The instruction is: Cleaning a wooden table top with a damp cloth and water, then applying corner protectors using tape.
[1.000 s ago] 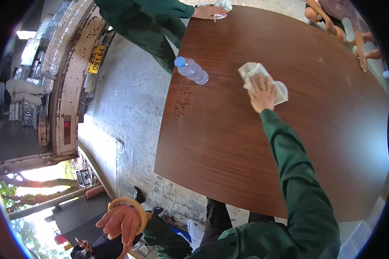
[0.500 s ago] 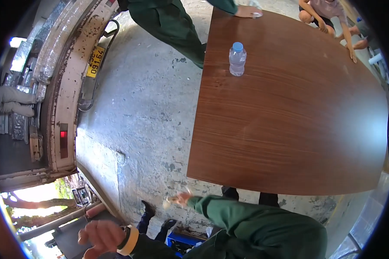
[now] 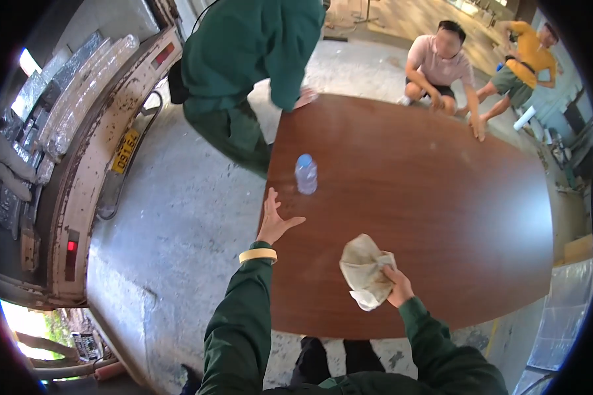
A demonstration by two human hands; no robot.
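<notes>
My left hand (image 3: 279, 220) reaches over the left edge of a brown wooden tabletop (image 3: 428, 191), fingers spread, thumb out, holding nothing. Just beyond its fingertips stands a clear plastic bottle (image 3: 306, 176) with a blue cap, upright and apart from the hand. In my right hand (image 3: 396, 286) is a bunched off-white cloth (image 3: 366, 271), gripped at its right side above the near part of the tabletop. The cloth hides some of the right hand's fingers.
A person in green (image 3: 244, 59) leans at the far left corner, a hand on the table. Another person (image 3: 441, 69) crouches at the far edge, touching it; someone in yellow (image 3: 530, 56) stands behind. A rusty truck bed (image 3: 79, 217) loaded with wrapped goods stands left. Wrapped boxes (image 3: 565, 316) are at right.
My left hand has swung up from the lower left toward the bottle. My right hand has moved from beyond the near left table corner to over the table with the cloth. The view has shifted.
</notes>
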